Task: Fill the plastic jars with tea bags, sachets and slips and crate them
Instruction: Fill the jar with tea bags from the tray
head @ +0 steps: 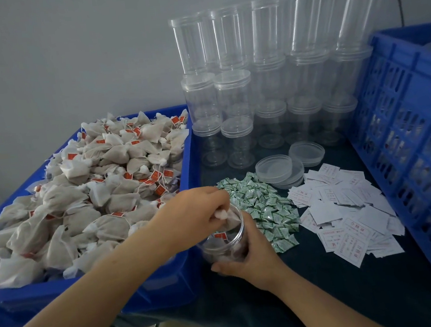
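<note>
The right hand cups the open jar just right of the blue bin; the left hand pinches a tea bag, seemingly inside the mouth.

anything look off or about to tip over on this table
The empty jar stacks at the back lean: the top-right columns tilt right toward the blue crate, though the wide lens may exaggerate it. Nothing looks spilled or damaged.

Head-worn view, facing forward and down, close over the table (single wide-angle camera)
</note>
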### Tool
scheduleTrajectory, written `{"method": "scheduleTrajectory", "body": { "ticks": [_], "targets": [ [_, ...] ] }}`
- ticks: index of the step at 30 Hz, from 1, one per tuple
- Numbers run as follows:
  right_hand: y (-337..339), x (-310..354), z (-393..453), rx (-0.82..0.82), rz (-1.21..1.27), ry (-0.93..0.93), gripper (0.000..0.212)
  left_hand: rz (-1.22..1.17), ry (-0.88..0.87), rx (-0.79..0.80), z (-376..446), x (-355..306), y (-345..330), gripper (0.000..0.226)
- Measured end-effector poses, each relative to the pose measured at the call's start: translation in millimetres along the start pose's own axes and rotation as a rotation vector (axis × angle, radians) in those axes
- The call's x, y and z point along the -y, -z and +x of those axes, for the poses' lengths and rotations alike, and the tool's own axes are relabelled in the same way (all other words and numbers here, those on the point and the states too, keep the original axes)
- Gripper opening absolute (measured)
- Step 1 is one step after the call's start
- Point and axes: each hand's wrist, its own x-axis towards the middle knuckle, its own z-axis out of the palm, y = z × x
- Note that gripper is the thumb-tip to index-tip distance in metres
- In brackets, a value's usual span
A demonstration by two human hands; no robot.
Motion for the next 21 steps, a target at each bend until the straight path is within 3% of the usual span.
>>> {"method": "scheduleTrajectory", "body": {
  "ticks": [5, 9, 11, 21],
  "targets": [
    [0.9, -0.5, -0.3, 0.003, -0.009, 0.018, 0.093, -0.038, 0.111, 0.086, 7.3, -7.8, -13.6, 0.024],
    [1.7, -0.9, -0.6, 0.012, 0.002, 0.019, 0.093, -0.059, 0.151, 0.191, 10.1, -8.7, -10.1, 0.014],
    [2.0, -0.1, -1.3, 0.006, -0.005, 0.021, 0.092, -0.065, 0.145, 0.235, 12.0, -10.3, -8.8, 0.006],
    [1.4, -0.9, -1.8, 0.005, -0.031, -0.001, 0.094, 0.008, -0.003, 0.605, 26.8, -14.6, -6.8, 0.023]
  ]
}}
